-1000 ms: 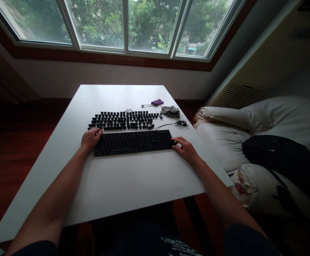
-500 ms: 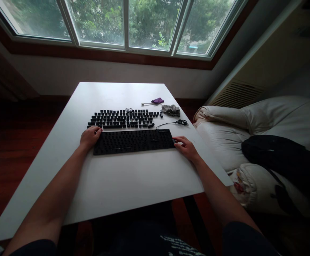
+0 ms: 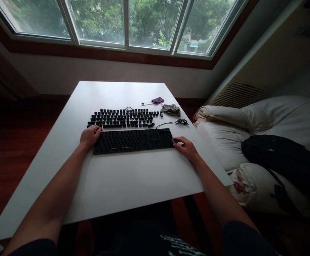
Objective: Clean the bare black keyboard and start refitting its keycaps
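On a white worktop (image 3: 136, 177), two bare hands frame a black keyboard (image 3: 133, 140) lying flat.
The left hand (image 3: 91, 137) curls at its left end; the right hand (image 3: 186, 147) bends fingers and thumb at the other, though whether either grips cannot be told. Loose keycaps (image 3: 114, 126) stand in rows just beyond, near a crumpled gray cloth (image 3: 171, 110). At right, a dark bag (image 3: 274, 153), contents hidden, rests on a pale sofa (image 3: 219, 142).
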Tool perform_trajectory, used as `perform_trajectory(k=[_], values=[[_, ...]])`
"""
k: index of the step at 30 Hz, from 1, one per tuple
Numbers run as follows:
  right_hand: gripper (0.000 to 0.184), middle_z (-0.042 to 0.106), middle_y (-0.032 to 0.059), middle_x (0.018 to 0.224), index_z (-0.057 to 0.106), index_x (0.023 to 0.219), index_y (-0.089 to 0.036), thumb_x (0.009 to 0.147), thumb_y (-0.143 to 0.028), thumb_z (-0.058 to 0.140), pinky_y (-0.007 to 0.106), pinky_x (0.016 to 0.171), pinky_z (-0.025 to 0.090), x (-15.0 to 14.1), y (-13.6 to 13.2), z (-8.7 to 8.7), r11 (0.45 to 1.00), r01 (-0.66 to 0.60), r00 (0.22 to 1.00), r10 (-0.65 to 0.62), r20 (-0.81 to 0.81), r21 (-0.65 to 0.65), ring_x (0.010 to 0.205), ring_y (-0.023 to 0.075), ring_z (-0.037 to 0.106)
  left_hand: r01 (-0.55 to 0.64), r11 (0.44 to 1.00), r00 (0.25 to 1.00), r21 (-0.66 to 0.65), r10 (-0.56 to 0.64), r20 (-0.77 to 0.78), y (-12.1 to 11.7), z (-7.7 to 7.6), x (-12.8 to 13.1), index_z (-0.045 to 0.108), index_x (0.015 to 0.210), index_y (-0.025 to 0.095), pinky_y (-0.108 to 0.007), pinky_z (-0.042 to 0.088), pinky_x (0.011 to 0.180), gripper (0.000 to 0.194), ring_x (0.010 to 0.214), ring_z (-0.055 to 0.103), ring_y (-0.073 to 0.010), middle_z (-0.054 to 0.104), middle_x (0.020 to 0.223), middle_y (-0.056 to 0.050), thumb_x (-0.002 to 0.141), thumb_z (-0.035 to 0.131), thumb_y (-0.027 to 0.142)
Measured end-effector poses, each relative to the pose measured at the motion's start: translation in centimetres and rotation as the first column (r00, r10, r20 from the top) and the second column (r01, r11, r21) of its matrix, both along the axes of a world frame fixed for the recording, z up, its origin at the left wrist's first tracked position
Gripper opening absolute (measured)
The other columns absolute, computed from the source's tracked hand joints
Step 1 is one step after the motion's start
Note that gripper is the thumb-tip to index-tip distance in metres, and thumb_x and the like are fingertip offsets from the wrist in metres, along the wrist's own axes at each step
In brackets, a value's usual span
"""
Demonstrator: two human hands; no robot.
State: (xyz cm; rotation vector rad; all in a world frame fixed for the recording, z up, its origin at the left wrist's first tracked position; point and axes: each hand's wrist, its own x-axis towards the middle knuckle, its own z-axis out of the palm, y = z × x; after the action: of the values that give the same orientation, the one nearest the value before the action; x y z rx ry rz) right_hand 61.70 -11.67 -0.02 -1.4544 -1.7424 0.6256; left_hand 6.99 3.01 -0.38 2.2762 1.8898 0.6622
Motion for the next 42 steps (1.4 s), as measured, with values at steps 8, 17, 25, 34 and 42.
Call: perform_trajectory(k=[8, 17, 25, 34, 42], values=[[0.034, 0.067, 0.0088, 0.114, 0.070, 0.119, -0.026, 0.090, -0.043, 0.064, 0.030, 0.054, 0.054, -0.2, -0.1, 0.1, 0.997, 0.027, 0.992, -0.035, 0.120, 0.073, 0.091, 0.0239, 0.068, -0.006, 1.000, 1.000, -0.013, 0.006, -0.003, -0.1, 0.3, 0.1, 0.074, 0.102, 0.025, -0.033, 0.047, 0.084, 0.033, 0.096, 0.065, -0.0235, 0.072, 0.113, -0.005, 0.097, 0.045, 0.041], [0.032, 0.066, 0.0084, 0.121, 0.067, 0.123, -0.027, 0.092, -0.034, 0.064, 0.034, 0.065, 0.060, -0.1, 0.4, 1.6, 0.994, -0.091, 0.938, 0.066, 0.340, 0.057, 0.089, 0.0227, 0.071, -0.009, 1.000, 1.000, -0.011, 0.009, 0.001, -0.1, 0.2, 0.0, 0.074, 0.101, 0.025, -0.032, 0.047, 0.082, 0.033, 0.094, 0.065, -0.0229, 0.072, 0.111, -0.005, 0.097, 0.046, 0.040], [0.027, 0.067, 0.0069, 0.120, 0.067, 0.117, -0.029, 0.090, -0.030, 0.066, 0.037, 0.081, 0.058, 0.4, 1.9, 3.3, 0.976, -0.212, 0.848, 0.209, 0.488, -0.049, 0.084, 0.0215, 0.072, -0.007, 1.000, 1.000, -0.013, 0.007, 0.010, 0.0, 0.2, 0.1, 0.074, 0.100, 0.024, -0.033, 0.047, 0.082, 0.032, 0.095, 0.065, -0.0234, 0.072, 0.111, -0.005, 0.096, 0.046, 0.040], [0.023, 0.068, 0.0065, 0.109, 0.068, 0.109, -0.026, 0.087, -0.032, 0.069, 0.036, 0.077, 0.056, 0.3, 2.2, 4.1, 0.966, -0.237, 0.843, 0.258, 0.473, -0.104, 0.079, 0.0206, 0.069, -0.012, 1.000, 1.000, -0.011, 0.012, -0.009, -0.1, 0.2, 0.1, 0.074, 0.101, 0.024, -0.032, 0.048, 0.082, 0.033, 0.095, 0.066, -0.0234, 0.072, 0.112, -0.006, 0.097, 0.046, 0.041], [0.035, 0.064, 0.0087, 0.118, 0.067, 0.122, -0.028, 0.090, -0.041, 0.065, 0.033, 0.061, 0.059, 0.7, 0.4, 0.8, 0.995, -0.092, 0.970, 0.084, 0.227, 0.024, 0.083, 0.0210, 0.067, -0.002, 1.000, 1.000, -0.005, 0.002, -0.004, 0.0, 0.2, 0.1, 0.074, 0.100, 0.024, -0.033, 0.047, 0.081, 0.033, 0.095, 0.066, -0.0237, 0.073, 0.111, -0.005, 0.097, 0.045, 0.041]])
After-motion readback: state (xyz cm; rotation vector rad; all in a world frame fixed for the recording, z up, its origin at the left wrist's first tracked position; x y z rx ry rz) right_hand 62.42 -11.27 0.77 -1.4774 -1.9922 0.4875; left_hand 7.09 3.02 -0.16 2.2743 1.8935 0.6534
